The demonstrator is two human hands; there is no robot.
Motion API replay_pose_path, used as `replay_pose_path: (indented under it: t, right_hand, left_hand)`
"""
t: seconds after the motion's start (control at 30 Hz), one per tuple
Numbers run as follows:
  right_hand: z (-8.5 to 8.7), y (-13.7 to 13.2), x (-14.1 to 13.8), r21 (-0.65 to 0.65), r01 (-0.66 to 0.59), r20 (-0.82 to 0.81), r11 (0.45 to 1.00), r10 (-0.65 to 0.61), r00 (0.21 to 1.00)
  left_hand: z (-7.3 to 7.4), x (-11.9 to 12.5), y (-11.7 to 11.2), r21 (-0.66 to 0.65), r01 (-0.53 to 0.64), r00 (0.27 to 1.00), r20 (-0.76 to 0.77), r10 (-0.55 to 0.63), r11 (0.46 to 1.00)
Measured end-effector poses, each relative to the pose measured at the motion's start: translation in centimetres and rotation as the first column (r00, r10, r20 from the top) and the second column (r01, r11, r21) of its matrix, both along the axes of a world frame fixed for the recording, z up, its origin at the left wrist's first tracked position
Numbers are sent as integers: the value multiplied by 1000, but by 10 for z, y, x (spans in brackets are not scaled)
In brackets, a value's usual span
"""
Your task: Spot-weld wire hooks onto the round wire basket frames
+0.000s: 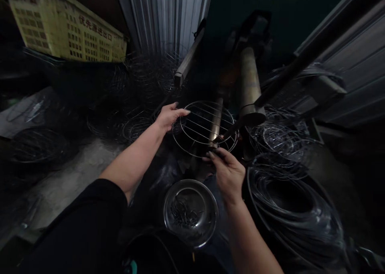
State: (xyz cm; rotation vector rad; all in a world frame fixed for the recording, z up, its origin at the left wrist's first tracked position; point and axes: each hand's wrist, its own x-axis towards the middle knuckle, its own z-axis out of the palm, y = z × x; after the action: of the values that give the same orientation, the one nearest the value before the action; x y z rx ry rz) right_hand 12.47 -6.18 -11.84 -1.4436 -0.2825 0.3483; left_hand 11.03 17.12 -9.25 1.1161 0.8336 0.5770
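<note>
- Two hands hold a round grey wire grid [195, 125], frame centre: left hand [170, 115] curled over its left rim, right hand [227, 171] pinching the near rim.
- Likely light, springy; grip the outer ring.
- Round steel bowl [166, 214] below; stacked wire hoops [294, 210] lower right.

Dim metalworking shop; coils of wire [319, 226]; piles of round wire grids [135, 127]; heavy machine cylinder [249, 81]; corrugated sheet wall [168, 17]

The yellow board [69, 29] carries red Chinese characters, "优先通进出口".
</note>
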Motion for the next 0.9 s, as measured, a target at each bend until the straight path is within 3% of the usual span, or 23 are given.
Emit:
replay_pose_path:
  t: [0.1, 0.23, 0.4, 0.57, 0.63, 0.73, 0.9]
  right_hand:
    - [-2, 13, 3, -128, 12, 5, 992, -12, 1000]
    - [-8, 12, 11, -256, 31, 69, 966, -14, 998]
    - [-9, 3, 19, -239, -75, 71, 968, 94, 993]
    - [-8, -4, 31, -239, -181, 58, 954, 200, 978]
    - [-9, -5, 33, -255, -149, 72, 955, 173, 982]
    - [-13, -4, 32, -249, 7, 131, 968, 26, 991]
    - [-21, -3, 26, -124, 103, 199, 987, -77, 977]
  left_hand:
    - [-4, 1, 1, 67, 47, 998, -31, -45, 997]
    - [-13, -8, -5, 26, 67, 994, -86, -64, 997]
    - [-9, -11, -12, 37, -4, 999, -51, 6, 999]
    - [-5, -6, -20, 40, 3, 999, -33, -2, 999]
    - [-4, -2, -23, 39, 15, 1000, -27, -14, 999]
    - [-5, 4, -25, 37, 17, 1000, -18, -16, 999]
    - [-4, 9, -22, 22, 21, 1000, -21, -20, 1000]
